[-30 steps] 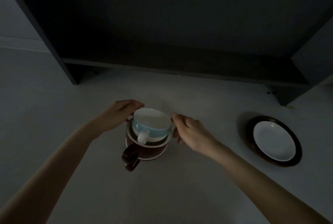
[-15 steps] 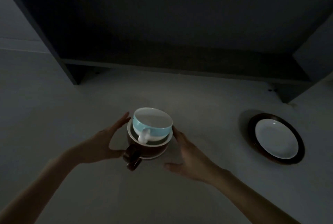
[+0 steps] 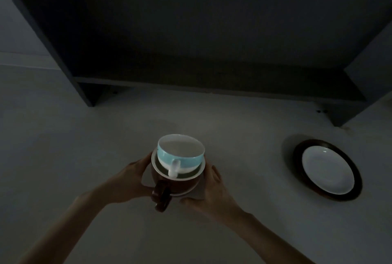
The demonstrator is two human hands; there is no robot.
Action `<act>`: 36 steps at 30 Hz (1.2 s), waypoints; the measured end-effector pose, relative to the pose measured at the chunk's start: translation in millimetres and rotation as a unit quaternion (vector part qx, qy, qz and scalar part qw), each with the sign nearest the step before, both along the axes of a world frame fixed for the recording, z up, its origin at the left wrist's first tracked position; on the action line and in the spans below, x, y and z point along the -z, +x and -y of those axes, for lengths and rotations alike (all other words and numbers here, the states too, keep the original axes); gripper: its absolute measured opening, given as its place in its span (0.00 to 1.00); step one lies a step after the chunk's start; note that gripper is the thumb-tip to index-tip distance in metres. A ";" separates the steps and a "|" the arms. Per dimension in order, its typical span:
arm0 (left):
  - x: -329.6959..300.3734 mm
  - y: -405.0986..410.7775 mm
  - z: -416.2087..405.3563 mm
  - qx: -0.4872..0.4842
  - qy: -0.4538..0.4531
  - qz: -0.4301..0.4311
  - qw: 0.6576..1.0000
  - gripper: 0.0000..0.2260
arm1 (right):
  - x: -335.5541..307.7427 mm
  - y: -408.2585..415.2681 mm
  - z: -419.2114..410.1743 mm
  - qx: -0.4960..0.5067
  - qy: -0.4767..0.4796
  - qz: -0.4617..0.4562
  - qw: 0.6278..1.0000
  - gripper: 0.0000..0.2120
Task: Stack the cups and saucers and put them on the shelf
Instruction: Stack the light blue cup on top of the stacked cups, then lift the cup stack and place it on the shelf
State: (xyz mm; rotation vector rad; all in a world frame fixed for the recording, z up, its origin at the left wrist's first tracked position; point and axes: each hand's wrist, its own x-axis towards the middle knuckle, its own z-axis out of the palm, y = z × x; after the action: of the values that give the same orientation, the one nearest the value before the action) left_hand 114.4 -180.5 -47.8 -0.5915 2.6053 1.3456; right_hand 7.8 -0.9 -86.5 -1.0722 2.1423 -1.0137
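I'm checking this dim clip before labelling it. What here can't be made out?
All in the head view:
- Shelf interior: lost in darkness.
- Brown cup base: hidden by the left hand and right hand, so whether it is lifted is unclear.
- Brown saucer: mostly covered by the white saucer.
- Forearms: cut off by the bottom edge.

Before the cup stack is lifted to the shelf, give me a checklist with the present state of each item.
1. Light blue ceramic cup nested upright in the dark brown ceramic cup: ok.
2. Left hand against the brown cup's side: ok.
3. Right hand against the opposite side: ok.
4. Grip firm enough to lift: cannot tell.
5. Dark shelf free of things where visible: ok, though dim.
6. White saucer stacked on the dark brown saucer and apart from the hands: ok.
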 end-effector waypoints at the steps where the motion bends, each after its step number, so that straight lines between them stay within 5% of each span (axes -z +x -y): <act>1: 4.0 0.2 -2.4 -0.011 0.011 -0.016 1.000 0.43 | 1.8 -1.4 1.1 0.013 -0.011 0.043 0.999 0.48; 5: 22.5 0.9 -13.5 -0.039 0.038 -0.070 0.996 0.37 | 2.0 -2.3 3.7 0.076 -0.084 0.226 0.968 0.14; 16: 35.9 -27.5 -41.1 -0.050 0.035 -0.101 0.993 0.41 | 9.6 -25.4 -19.3 0.161 -0.109 0.208 0.959 0.13; 25: 25.9 -67.1 -73.0 -0.039 0.091 -0.081 0.992 0.32 | 2.4 -54.7 -63.0 0.157 -0.094 0.087 0.979 0.40; 32: -17.1 -111.8 -77.6 0.013 0.048 -0.097 0.994 0.45 | -41.7 -96.4 -66.7 0.135 -0.097 0.050 0.985 0.44; 36: -47.8 -148.1 -73.1 0.015 0.004 -0.123 0.992 0.43 | -78.2 -126.6 -64.7 0.119 -0.087 -0.008 0.989 0.43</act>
State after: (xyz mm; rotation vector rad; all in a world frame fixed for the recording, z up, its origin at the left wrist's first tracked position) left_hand -33.8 -107.4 0.0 -0.4058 2.7853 1.5049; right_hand -118.8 63.8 -8.3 -0.9187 2.2675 -1.3271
